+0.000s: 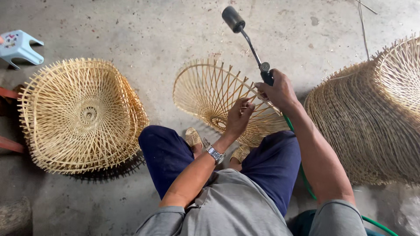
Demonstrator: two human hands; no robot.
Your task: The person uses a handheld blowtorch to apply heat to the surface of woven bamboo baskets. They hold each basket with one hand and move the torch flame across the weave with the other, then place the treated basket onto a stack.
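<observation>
While the right hand [278, 89] is wrapped around the grip of a gas torch [245, 37], whose black nozzle points away over the concrete floor [153, 35], the left hand [238, 117] pinches the rim of an open cane frame [218, 96] with fingers closed narrowly on its spokes. That frame stands tilted on the floor just beyond the person's knees and sandalled feet. It looks light and springy, with thin ribs that would likely snap or scorch; the thicker rim hoop seems the safest hold. A green hose [306, 179] trails from the torch past the right leg. Left of the frame lies a stack of finished frames [81, 116]; right of it, a taller stack [376, 113]. A blue stool [17, 46] sits far left.
</observation>
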